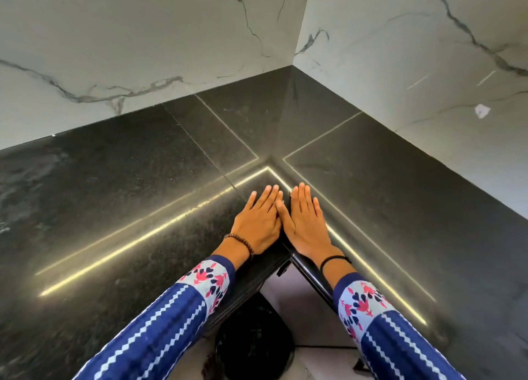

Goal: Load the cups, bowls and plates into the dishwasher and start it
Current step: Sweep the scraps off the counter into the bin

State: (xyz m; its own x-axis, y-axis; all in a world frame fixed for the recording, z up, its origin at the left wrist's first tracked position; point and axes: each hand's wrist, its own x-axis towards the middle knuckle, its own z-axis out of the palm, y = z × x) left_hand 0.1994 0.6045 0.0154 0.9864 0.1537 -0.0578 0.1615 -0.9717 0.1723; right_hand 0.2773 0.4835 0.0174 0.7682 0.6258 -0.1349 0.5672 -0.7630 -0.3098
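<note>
1. Left hand (258, 222): laid palm down on the black speckled countertop (128, 197) at its inner corner, fingers straight and close together, nothing gripped. A brown beaded bracelet (240, 241) is worn at the wrist.
2. Right hand (307, 225): laid flat just beside the left, thumbs touching, fingers straight, nothing held. A black band (333, 261) is worn at the wrist.
3. Sleeves (171, 322): blue with white zigzag stripes, and pale cuffs printed in red and navy.
4. Countertop: L-shaped, crossed by pale seams and by bright reflected strips of light (143, 231). Only the two hands are seen on it.
5. Walls (114, 37): white marble with grey veins, met in a corner behind the counter. A small white mark (482, 110) is seen on the right-hand one.
6. Below the counter edge: a dark rounded object (254, 342) is seen on a pale floor (300, 302), its kind not made out.
7. Cups, bowls, plates and dishwasher: their place cannot be told from this view
</note>
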